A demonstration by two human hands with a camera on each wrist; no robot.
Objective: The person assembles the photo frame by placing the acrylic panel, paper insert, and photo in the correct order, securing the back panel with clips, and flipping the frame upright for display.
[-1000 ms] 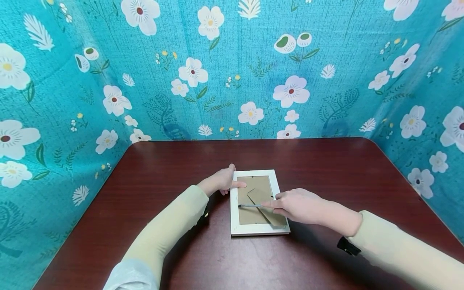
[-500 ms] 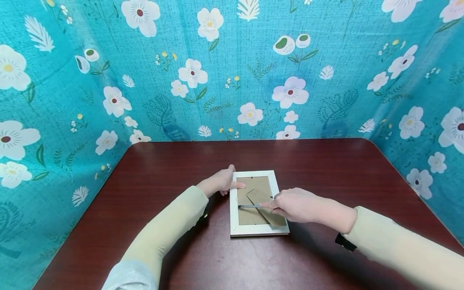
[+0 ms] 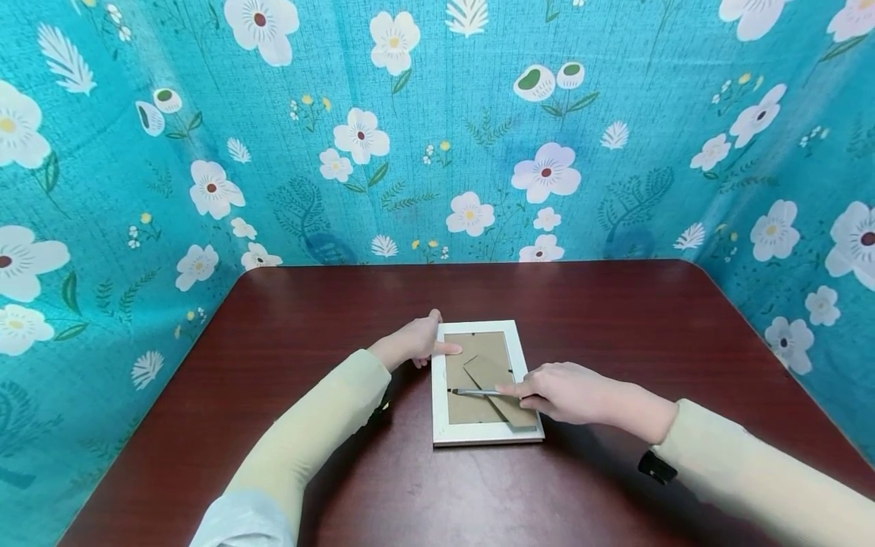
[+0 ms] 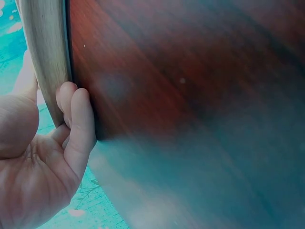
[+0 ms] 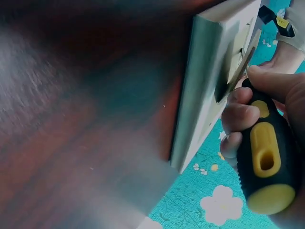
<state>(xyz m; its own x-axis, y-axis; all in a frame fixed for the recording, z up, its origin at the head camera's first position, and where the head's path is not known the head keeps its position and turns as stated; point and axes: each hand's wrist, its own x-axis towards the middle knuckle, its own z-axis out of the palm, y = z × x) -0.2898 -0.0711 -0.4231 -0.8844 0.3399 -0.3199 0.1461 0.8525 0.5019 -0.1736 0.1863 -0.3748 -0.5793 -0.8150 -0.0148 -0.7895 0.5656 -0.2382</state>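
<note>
A white picture frame point(image 3: 440, 414) lies face down, its brown backing board point(image 3: 478, 344) upward. Across the board a brown easel leg point(image 3: 494, 371) slants, raised a little along one side. My left hand point(image 3: 414, 341) grips the frame's left edge, thumb on top and fingers along the side. My right hand point(image 3: 573, 391) holds a screwdriver point(image 5: 267, 152) by its black and yellow handle, forefinger stretched along the shaft. In the head view the tip sits by a small dark tab at the board's left edge. Whether it touches the tab cannot be told.
The frame lies on a dark red-brown wooden table point(image 3: 342, 304) with rounded far corners. Blue flowered cloth point(image 3: 424, 175) hangs behind and along both sides. A black clip-like device point(image 3: 658, 466) hangs at my right cuff.
The screwdriver's shaft is tilted slightly differently, its tip still near the board's left edge. My right hand has shifted slightly lower. The left hand keeps its grip on the frame.
</note>
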